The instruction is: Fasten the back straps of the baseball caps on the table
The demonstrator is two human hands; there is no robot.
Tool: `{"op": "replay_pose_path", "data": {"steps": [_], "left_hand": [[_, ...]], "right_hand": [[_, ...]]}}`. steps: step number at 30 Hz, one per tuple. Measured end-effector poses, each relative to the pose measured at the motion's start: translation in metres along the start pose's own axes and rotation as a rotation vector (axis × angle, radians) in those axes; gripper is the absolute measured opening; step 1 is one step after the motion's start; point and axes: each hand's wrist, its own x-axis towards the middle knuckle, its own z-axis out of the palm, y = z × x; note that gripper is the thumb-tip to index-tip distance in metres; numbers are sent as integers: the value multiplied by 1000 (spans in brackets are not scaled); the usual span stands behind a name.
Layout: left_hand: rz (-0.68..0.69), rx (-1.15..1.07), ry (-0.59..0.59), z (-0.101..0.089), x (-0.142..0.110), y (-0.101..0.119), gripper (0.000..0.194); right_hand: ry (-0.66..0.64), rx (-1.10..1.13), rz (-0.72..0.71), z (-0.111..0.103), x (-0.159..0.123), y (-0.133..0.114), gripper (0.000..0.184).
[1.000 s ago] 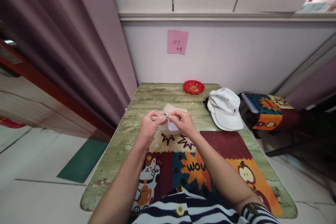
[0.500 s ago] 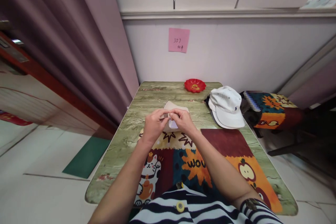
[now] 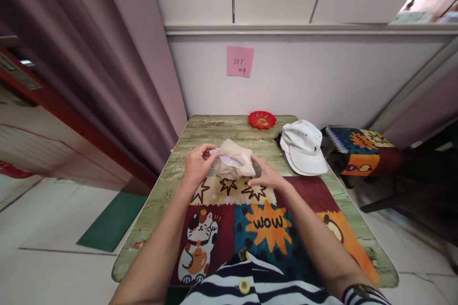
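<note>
The green wood-grain surface with rounded corners (image 3: 168, 171) filled most of my view from this end, its far edge against the pale wall. Over its near half I saw the patchwork-print mat in maroon, teal, orange and cream (image 3: 229, 228). To the right, beyond the mat, sat the white fabric baseball cap (image 3: 302, 145), peak toward me, with something dark under it that I could not make out. The beige fabric cap with a pale lining (image 3: 234, 158) was in the middle, just past the mat's far edge, its hollow showing. Farther back lay the red scalloped plate with a gold centre (image 3: 262, 120).

I noted the change at the hands: half a second earlier they had met fingertip to fingertip over the beige cap, and now they had parted to either side. The left hand (image 3: 198, 166) pinched a small bit at the cap's left edge between thumb and fingers. The right hand (image 3: 270, 175) was spread in a wide curve by its right edge, holding nothing firmly; whether a fingertip touched it, I couldn't tell. I judged that the close two-handed work had eased, leaving the cap steadied mainly from the left
</note>
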Motion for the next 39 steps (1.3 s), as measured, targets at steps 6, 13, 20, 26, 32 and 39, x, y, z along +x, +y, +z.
{"op": "replay_pose_path", "data": {"steps": [6, 13, 20, 26, 32, 39], "left_hand": [[-156, -333, 25, -2, 14, -3, 30], [-746, -653, -80, -20, -43, -16, 53], [-1224, -1385, -17, -10, -136, 0, 34], [-1096, -1189, 103, -17, -54, -13, 25], [-780, -1224, 271, -39, 51, -55, 28], [-1130, -1059, 385, -48, -7, -132, 42]], "right_hand": [[51, -84, -203, 19, 9, -34, 35], [500, 664, -101, -3, 33, -104, 30], [624, 1125, 277, 37, 42, -73, 10], [239, 1237, 582, 55, 22, -45, 15], [98, 1089, 588, 55, -6, -38, 19], [115, 950, 592, 54, -19, -38, 15]]}}
